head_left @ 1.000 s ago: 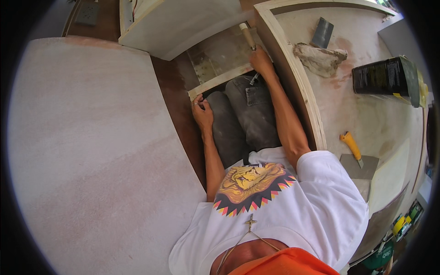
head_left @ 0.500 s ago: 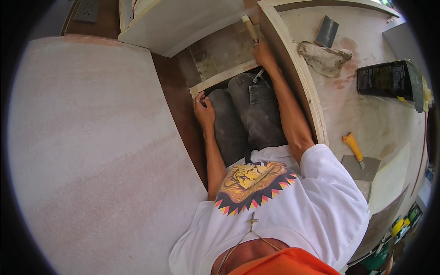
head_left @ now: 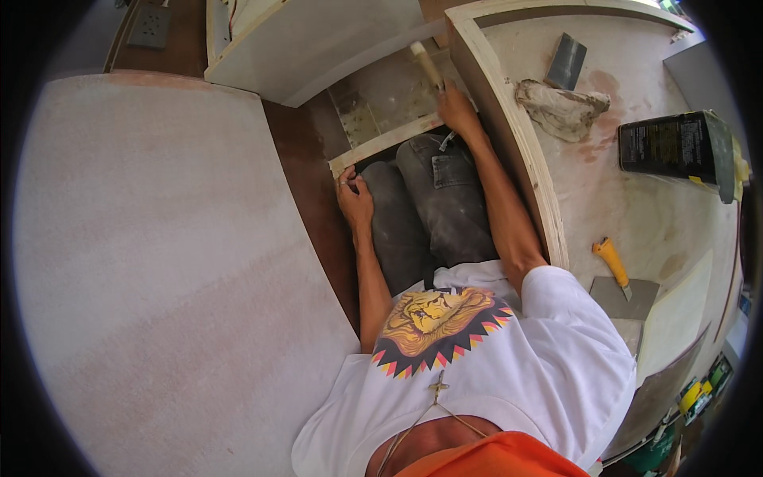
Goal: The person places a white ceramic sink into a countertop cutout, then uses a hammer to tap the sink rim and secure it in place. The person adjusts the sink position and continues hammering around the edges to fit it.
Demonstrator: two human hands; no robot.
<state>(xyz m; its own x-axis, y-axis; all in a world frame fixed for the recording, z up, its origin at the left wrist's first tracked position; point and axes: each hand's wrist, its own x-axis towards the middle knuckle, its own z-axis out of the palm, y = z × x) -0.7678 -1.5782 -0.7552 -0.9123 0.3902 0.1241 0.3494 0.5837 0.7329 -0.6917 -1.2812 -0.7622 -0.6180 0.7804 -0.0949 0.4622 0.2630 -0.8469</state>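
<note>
Though aslant, wooden strip (head_left: 389, 142) between hands (head_left: 357, 200) (head_left: 458, 110)

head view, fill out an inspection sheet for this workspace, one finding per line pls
surface: left panel pale, smudged; right panel has reddish-brown stains
job's things: wooden-handled tool, type unclear; pale wooden strip across the gap
clutter: dark block, stained cloth and black container on the right panel; yellow-handled knife, blade over a grey sheet
hands: right hand, fingers closed around the tool; left hand, fingers curled at the strip's left end, contact unclear
cables: thin red strand upper left, possibly wire
surroundings: grey socket plate upper left
</note>
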